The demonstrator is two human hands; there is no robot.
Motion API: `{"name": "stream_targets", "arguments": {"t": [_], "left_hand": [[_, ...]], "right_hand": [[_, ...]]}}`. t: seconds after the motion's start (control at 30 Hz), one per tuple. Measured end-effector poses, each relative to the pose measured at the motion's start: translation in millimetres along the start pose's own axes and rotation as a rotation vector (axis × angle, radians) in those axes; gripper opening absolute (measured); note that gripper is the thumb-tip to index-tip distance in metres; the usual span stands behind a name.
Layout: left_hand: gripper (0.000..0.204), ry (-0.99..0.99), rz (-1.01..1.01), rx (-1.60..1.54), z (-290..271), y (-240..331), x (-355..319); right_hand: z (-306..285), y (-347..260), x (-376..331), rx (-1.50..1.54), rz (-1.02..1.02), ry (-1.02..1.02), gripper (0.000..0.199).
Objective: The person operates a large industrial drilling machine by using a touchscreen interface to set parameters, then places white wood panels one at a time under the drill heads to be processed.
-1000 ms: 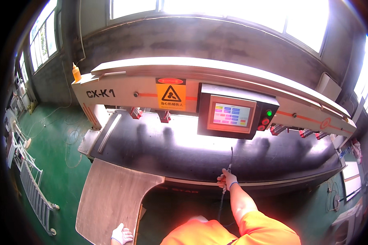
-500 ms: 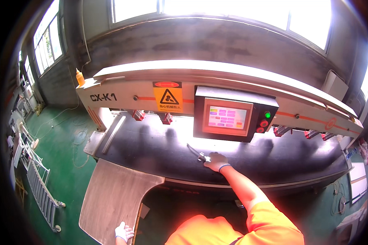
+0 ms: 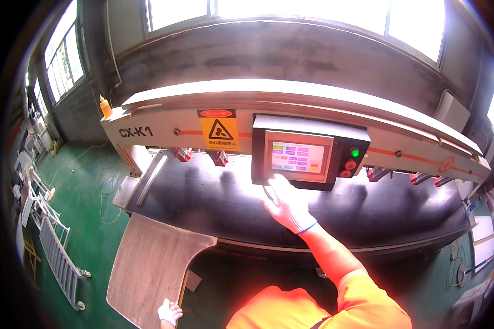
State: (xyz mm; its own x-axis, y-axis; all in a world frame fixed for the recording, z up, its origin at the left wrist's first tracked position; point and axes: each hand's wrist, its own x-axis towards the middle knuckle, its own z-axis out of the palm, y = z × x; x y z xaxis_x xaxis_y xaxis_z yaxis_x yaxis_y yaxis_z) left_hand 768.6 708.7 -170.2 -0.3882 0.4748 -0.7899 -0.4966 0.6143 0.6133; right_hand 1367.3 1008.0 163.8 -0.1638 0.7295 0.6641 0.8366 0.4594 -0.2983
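My right hand (image 3: 288,205), in a white glove with a blue cuff, is raised in front of the machine's control panel. Its fingers are stretched out and it holds nothing. The fingertips reach the lower left corner of the lit touchscreen (image 3: 296,156); whether they touch it I cannot tell. Behind this hand, a dark curved strip (image 3: 269,193) shows on the black machine bed (image 3: 203,203), mostly covered. Low on the left, my left hand (image 3: 170,311), also gloved, rests with fingers apart at the right edge of a brown wooden worktop (image 3: 148,257).
A long pale beam (image 3: 164,131) spans above the bed, with red-tipped clamps (image 3: 220,159) under it. Green and red buttons (image 3: 350,163) sit beside the screen. An orange bottle (image 3: 105,107) stands at the beam's left end. A wheeled metal frame (image 3: 60,263) is on the green floor.
My right hand has left the dark tool with a metal end on the bed and risen to the touchscreen, its fingers now extended. My left hand stays at the worktop's edge.
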Motion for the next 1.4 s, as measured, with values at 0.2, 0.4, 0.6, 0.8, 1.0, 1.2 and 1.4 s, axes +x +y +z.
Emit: {"name": "stream_targets", "arguments": {"t": [0.2,0.4,0.6,0.8,1.0,1.2,1.4], "left_hand": [[0.043,-0.024,-0.007,-0.073,2,-6,-4],[0.043,-0.071,0.004,-0.120,5,-5,-7],[0.043,-0.116,-0.002,-0.144,-3,-5,-9],[0.043,-0.014,0.014,-0.087,5,-5,-6],[0.044,-0.058,-0.012,-0.082,0,-2,-5],[0.043,-0.056,-0.042,-0.097,-4,-2,-5],[0.043,-0.053,-0.040,-0.102,0,-1,-6]], "right_hand": [[-14,-10,26,-0.008,0.095,-0.092,0.061],[-20,-14,55,-0.043,0.082,-0.070,0.056],[-24,-22,67,-0.086,0.125,-0.130,0.053],[-4,-20,37,-0.013,0.113,-0.068,0.053],[5,-10,13,0.039,0.113,-0.011,0.050],[-7,-12,1,0.006,0.098,0.042,0.044],[-16,-5,-3,-0.017,0.113,0.052,0.042]]}}
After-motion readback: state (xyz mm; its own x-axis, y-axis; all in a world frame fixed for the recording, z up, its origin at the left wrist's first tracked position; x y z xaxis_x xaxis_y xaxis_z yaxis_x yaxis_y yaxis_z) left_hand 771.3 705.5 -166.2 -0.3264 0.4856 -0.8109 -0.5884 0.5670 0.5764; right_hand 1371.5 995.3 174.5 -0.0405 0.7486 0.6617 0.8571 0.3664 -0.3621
